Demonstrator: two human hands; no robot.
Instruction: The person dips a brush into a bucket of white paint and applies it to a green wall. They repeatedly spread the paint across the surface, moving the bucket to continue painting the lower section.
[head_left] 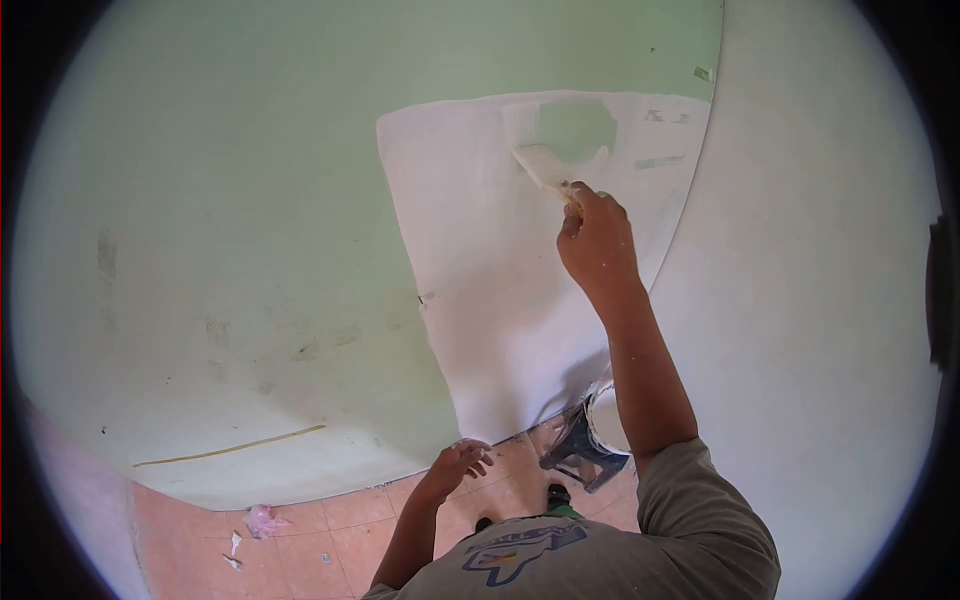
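My right hand (598, 235) is closed around the handle of a wide flat paintbrush (543, 166) coated in white. The bristle end lies against the wall, at the lower left of a green spot (578, 130) inside a large white-painted area (480, 240). Small white specks dot this hand and forearm. Low down, my left hand (461, 466) hangs in front of the wall's foot, its fingers apart and nothing in them. Right of it, a bucket of white paint (606, 420), partly hidden by my right arm, stands on a dark stool (582, 452).
Around the white area the wall is green (250, 180), with dark smudges and a strip of brownish tape (230, 446) low on the left. A pale wall (800, 250) meets it at the right corner. Crumpled pink plastic (265, 521) and scraps lie on the tiled floor (300, 560).
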